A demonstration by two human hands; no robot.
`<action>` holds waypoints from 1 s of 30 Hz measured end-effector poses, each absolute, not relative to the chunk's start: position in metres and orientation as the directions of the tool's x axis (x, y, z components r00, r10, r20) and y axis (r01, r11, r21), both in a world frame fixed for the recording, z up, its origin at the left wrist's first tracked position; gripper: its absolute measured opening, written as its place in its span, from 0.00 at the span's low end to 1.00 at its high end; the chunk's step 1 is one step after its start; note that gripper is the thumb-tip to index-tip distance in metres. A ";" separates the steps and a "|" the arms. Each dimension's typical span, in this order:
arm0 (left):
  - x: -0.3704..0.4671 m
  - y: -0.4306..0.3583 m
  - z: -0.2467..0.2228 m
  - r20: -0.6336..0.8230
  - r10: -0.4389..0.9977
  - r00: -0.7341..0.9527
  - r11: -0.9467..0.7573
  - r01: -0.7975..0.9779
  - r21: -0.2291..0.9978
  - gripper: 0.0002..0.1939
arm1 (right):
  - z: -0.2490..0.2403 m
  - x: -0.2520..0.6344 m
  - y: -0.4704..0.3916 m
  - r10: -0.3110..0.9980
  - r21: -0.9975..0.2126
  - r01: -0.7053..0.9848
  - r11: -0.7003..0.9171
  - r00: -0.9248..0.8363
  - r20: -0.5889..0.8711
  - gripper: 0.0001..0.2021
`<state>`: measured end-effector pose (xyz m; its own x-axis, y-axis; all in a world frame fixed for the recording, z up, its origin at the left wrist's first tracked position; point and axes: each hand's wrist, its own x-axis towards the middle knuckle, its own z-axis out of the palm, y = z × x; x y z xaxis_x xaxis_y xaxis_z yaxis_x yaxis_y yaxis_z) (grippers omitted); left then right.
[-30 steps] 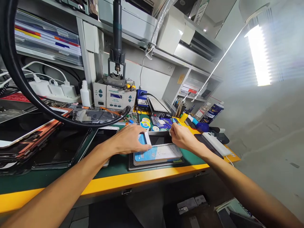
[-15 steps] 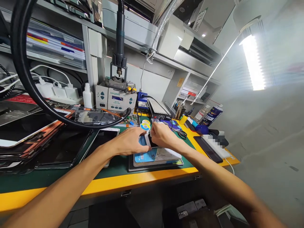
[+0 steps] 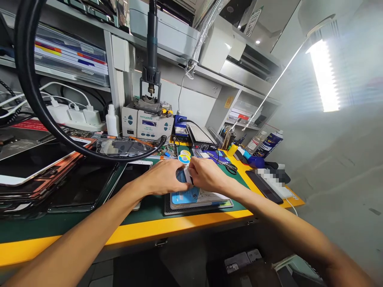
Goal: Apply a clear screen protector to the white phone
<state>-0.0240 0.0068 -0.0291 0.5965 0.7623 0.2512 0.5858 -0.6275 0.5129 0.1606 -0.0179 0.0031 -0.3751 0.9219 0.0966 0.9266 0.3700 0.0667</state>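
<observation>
My left hand (image 3: 166,176) is curved, its thumb and fingers gripping the side of a small white-edged phone (image 3: 187,175) over the middle of the bench. My right hand (image 3: 208,174) is closed with bent fingers against the phone's other side; whatever it pinches is hidden. Beneath both hands lies a blue and clear packet (image 3: 185,196), on top of a grey perforated tray (image 3: 176,211). A round yellow and blue spool (image 3: 184,156) stands just behind my fingertips.
Phones (image 3: 83,185) are stacked on the left of the green mat (image 3: 134,218). A black hose (image 3: 62,139) loops across the left. Behind stands a grey hot-air station (image 3: 154,125). Scissors (image 3: 231,169), spray can (image 3: 271,143) and dark phone (image 3: 265,187) are on the right.
My right hand has shifted slightly and turned over the phone, covering more of it. My left hand stays almost in place. The whole view has moved a little.
</observation>
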 end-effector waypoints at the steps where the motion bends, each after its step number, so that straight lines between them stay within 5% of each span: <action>1: -0.024 0.007 -0.028 0.254 0.756 0.603 -0.635 0.582 0.508 0.21 | 0.002 0.167 -0.017 0.928 0.065 0.934 0.352 -0.357 0.104 0.05; 14: -0.026 0.009 -0.029 0.254 0.743 0.619 -0.651 0.581 0.489 0.25 | 0.005 0.249 -0.010 0.977 -0.061 0.979 0.195 -0.189 0.098 0.05; 30: -0.025 0.008 -0.026 0.236 0.742 0.627 -0.641 0.562 0.523 0.23 | 0.007 0.173 -0.021 0.928 0.001 0.932 0.363 -0.362 0.090 0.05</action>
